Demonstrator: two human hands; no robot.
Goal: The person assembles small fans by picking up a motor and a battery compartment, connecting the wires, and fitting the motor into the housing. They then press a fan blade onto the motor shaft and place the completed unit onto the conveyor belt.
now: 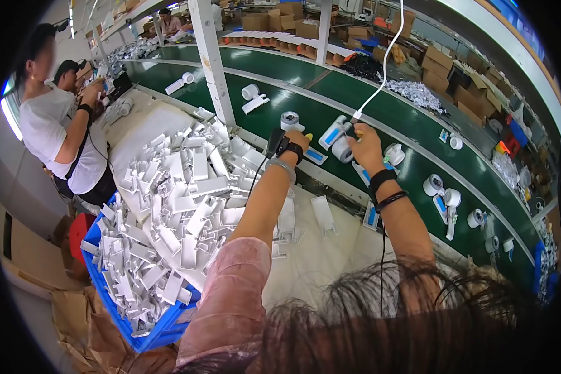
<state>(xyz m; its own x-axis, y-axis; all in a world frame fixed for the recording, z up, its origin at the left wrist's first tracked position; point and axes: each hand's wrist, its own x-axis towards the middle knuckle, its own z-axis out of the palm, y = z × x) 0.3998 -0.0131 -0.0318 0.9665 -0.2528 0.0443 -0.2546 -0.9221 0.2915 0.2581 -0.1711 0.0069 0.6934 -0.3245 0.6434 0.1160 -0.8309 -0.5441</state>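
Note:
My right hand (366, 148) reaches over the green conveyor belt, its fingers closed around the plug end of a white cable (389, 53) that hangs from above. By its fingertips is a white device with a blue panel (332, 134), and a round white part (342, 150) lies just below. My left hand (298, 141) is at the belt's near edge, fingers curled; a bit of yellow shows at its tip, and what it holds, if anything, is hidden. Beside it are a round white unit (290, 119) and a flat blue-and-white piece (316, 156).
White plastic housings (193, 181) are heaped on the worktable at left, spilling into a blue bin (159, 330). More white units (445, 202) sit along the belt (405, 193) to the right. A white post (210, 62) rises ahead. A person (68, 131) stands at far left.

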